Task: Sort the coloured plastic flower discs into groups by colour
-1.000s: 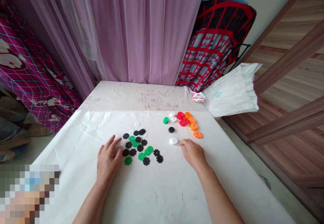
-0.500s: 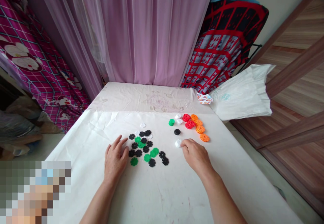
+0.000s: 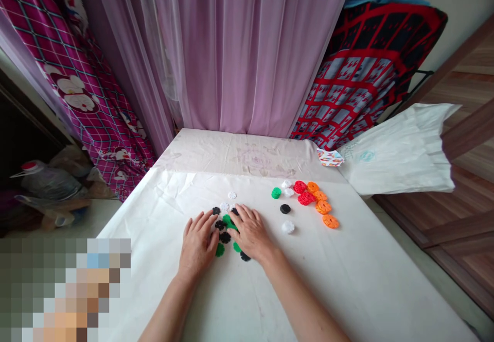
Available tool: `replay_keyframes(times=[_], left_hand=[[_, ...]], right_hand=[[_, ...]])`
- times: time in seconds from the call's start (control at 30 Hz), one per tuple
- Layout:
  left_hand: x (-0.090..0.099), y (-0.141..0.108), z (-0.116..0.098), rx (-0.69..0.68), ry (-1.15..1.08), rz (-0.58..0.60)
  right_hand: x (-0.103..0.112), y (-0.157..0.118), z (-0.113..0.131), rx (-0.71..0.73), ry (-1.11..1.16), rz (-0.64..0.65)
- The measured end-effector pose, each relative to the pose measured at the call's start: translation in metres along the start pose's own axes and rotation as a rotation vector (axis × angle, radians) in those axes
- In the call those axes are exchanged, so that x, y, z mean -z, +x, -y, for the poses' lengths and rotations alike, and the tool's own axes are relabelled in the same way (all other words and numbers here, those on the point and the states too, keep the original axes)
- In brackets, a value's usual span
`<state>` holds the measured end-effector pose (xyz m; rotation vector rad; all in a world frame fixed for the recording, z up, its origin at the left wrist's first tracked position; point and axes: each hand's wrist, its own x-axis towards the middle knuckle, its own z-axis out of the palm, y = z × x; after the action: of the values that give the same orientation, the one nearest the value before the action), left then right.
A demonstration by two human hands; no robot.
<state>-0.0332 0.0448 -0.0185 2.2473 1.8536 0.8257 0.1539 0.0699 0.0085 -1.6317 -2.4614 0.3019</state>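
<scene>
My left hand [image 3: 198,241] lies palm down at the left edge of a spread of loose notched discs, fingers apart. Across from it my right hand [image 3: 250,233] rests flat over the spread's right part, fingers spread, hiding several discs. Between the hands show black discs [image 3: 225,237] and green discs [image 3: 227,221], with a white disc [image 3: 232,195] beyond. Right of my right hand sit a white pile [image 3: 287,227], a black pile [image 3: 285,208] and a green pile [image 3: 276,192]. Red discs [image 3: 306,198] and orange discs [image 3: 323,207] lie farther right.
A white cloth covers the table [image 3: 309,280]. At its far right corner are a small patterned paper piece [image 3: 330,157] and a large white bag [image 3: 405,151]. Purple curtains [image 3: 239,48] hang behind. A plastic bottle [image 3: 50,180] stands on the left, beyond the table.
My right hand has left the white pile and moved left onto the loose discs. My left hand has come in to their left edge. The whole view has shifted a little.
</scene>
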Motion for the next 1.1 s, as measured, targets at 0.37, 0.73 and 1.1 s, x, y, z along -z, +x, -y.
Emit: replay_keyframes(times=[0.37, 0.73, 1.1], left_hand=[[0.003, -0.003, -0.023, -0.381, 0.128, 0.18], [0.016, -0.021, -0.005, -0.24, 0.154, 0.052], [0.006, -0.021, -0.01, -0.187, 0.124, 0.116]], right_hand=[[-0.022, -0.09, -0.027, -0.048, -0.158, -0.237], [-0.023, -0.076, -0.013, 0.015, -0.025, -0.329], [0.015, -0.049, -0.008, -0.091, 0.059, -0.119]])
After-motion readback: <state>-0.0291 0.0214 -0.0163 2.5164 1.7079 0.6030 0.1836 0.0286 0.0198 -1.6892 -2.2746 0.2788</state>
